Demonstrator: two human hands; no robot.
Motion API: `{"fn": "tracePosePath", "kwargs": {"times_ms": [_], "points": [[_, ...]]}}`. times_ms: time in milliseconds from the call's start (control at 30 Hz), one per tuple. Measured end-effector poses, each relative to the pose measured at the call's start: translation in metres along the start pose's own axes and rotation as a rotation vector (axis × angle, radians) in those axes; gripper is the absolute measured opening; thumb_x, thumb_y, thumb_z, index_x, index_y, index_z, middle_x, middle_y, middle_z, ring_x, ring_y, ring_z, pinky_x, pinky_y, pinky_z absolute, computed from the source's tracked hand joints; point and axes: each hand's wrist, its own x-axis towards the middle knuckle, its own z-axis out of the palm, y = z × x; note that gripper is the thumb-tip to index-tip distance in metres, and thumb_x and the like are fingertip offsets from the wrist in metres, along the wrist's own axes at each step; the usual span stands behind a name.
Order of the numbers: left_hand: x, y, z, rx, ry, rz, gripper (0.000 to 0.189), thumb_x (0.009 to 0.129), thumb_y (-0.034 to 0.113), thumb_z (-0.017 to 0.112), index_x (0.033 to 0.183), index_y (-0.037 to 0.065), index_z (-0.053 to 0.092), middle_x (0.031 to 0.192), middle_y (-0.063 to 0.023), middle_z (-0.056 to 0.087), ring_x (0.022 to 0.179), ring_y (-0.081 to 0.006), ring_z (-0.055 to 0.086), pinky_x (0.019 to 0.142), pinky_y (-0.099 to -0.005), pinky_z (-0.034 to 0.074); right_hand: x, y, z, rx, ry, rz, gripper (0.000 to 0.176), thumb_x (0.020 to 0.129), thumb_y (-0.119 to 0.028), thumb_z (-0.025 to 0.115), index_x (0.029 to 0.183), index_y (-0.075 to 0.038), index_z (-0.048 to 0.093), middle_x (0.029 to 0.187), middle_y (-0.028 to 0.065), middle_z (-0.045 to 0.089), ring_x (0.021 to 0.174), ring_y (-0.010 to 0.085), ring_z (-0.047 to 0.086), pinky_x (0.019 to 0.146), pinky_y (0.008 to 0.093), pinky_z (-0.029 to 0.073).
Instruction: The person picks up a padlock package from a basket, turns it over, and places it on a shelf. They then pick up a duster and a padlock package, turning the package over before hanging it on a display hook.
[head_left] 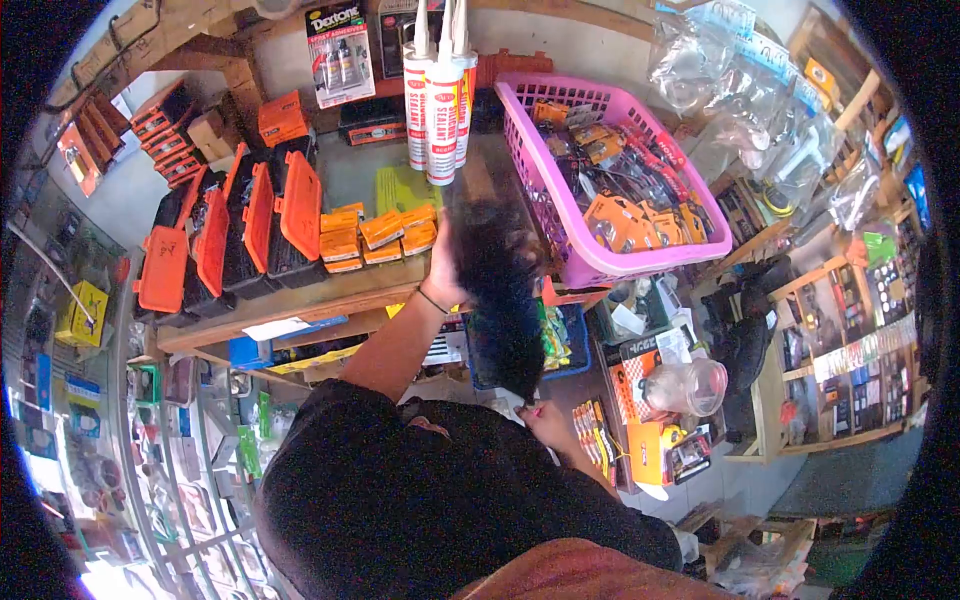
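gripping a dark, fluffy duster (505, 310), or so to judge by its shape, in the right hand (545, 420), with fingers apparently closed around a pinkish end. reaching with the duster across the front edge of the wooden counter (290, 312), probably midway through a pass, to judge by the blurred upper end. placing the left hand (444, 275) right beside the fluff, near the small orange boxes (382, 230); cannot tell whether open or gripping, with fingertips hidden. seeming to call for a light, careful touch close to the tall sealant tubes (441, 120), smooth white plastic with thin nozzles, standing upright in a cluster. also showing, to the right, a pink basket (620, 262) of stiff, slotted plastic, full of glossy packets, and to the left, black cases with hard orange lids (299, 210), tilted open in a row.
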Motion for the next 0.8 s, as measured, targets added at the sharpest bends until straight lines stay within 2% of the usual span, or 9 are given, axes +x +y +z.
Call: {"fn": "tracePosePath", "kwargs": {"times_ms": [67,167,200,267,433,467,533,600,800], "points": [[0.013,0.006,-0.042,-0.054,-0.297,-0.118,0.093,0.068,0.075,0.037,0.132,0.009,0.027,0.124,-0.0192,0.042,0.107,-0.0431,0.043,0.089,-0.0559,0.036,0.010,0.015,-0.008,-0.067,-0.149,0.045,0.038,0.078,-0.026,0.061,0.050,-0.005,0.048,0.044,-0.0002,0.045,0.039,0.0108,0.041,0.040,0.0281,0.031],[-0.008,0.008,0.007,-0.169,-0.068,0.014,0.076,0.077,0.067,0.036,0.129,0.011,0.035,0.121,-0.0141,0.047,0.108,-0.0356,0.047,0.090,-0.0519,0.038,0.015,0.024,-0.002,0.111,-0.109,0.192,0.042,0.078,-0.033,0.061,0.050,-0.004,0.047,0.042,0.0005,0.042,0.041,0.0105,0.039,0.042,0.0301,0.030],[0.000,0.010,-0.005,-0.273,-0.387,0.043,0.071,0.080,0.064,0.032,0.127,0.012,0.038,0.120,-0.0122,0.048,0.106,-0.0312,0.049,0.090,-0.0514,0.038,0.012,0.012,0.001,0.111,-0.105,0.193,0.042,0.078,-0.033,0.061,0.050,-0.004,0.047,0.042,0.0005,0.042,0.041,0.0105,0.039,0.042,0.0301,0.030],[-0.006,0.006,0.016,-0.118,0.087,0.036,0.076,0.077,0.067,0.033,0.129,0.012,0.035,0.120,-0.0144,0.047,0.104,-0.0343,0.049,0.087,-0.0527,0.040,0.005,-0.008,0.006,-0.001,-0.147,0.104,0.040,0.078,-0.029,0.062,0.049,-0.006,0.047,0.043,-0.0012,0.041,0.041,0.0084,0.037,0.041,0.0292,0.028],[-0.010,0.007,-0.012,-0.168,-0.102,0.056,0.076,0.078,0.067,0.034,0.128,0.009,0.036,0.119,-0.0143,0.048,0.102,-0.0320,0.050,0.085,-0.0491,0.042,0.004,0.000,0.004,0.112,-0.055,0.259,0.030,0.076,-0.026,0.065,0.060,-0.003,0.053,0.053,-0.0020,0.048,0.048,0.0081,0.041,0.044,0.0276,0.032],[-0.003,0.005,-0.026,-0.434,-0.417,-0.031,0.072,0.081,0.065,0.029,0.124,0.009,0.042,0.117,-0.0144,0.050,0.105,-0.0288,0.049,0.086,-0.0476,0.042,0.002,0.008,0.009,0.110,-0.056,0.268,0.030,0.076,-0.026,0.065,0.060,-0.003,0.053,0.053,-0.0020,0.048,0.048,0.0081,0.041,0.044,0.0276,0.032],[-0.011,0.007,0.018,-0.111,0.072,0.004,0.074,0.079,0.066,0.031,0.124,0.008,0.042,0.116,-0.0159,0.049,0.107,-0.0315,0.047,0.085,-0.0489,0.042,0.003,0.033,0.018,0.001,-0.049,0.162,0.029,0.076,-0.024,0.065,0.060,-0.004,0.052,0.052,-0.0027,0.047,0.047,0.0080,0.041,0.044,0.0264,0.032],[-0.002,0.009,-0.009,-0.033,-0.317,-0.112,0.077,0.077,0.066,0.036,0.127,0.007,0.038,0.118,-0.0177,0.048,0.108,-0.0332,0.047,0.086,-0.0481,0.043,0.004,0.042,0.015,-0.013,-0.083,0.115,0.030,0.077,-0.022,0.065,0.057,-0.005,0.050,0.051,-0.0033,0.047,0.044,0.0077,0.040,0.042,0.0264,0.030],[0.008,0.000,-0.041,-0.308,-0.381,-0.084,0.070,0.081,0.059,0.037,0.128,0.008,0.034,0.115,-0.0158,0.049,0.101,-0.0358,0.051,0.074,-0.0467,0.049,0.009,0.054,0.025,-0.077,0.037,0.198,0.029,0.077,-0.021,0.064,0.055,-0.007,0.051,0.048,-0.0030,0.045,0.039,0.0073,0.038,0.038,0.0265,0.027]]}}
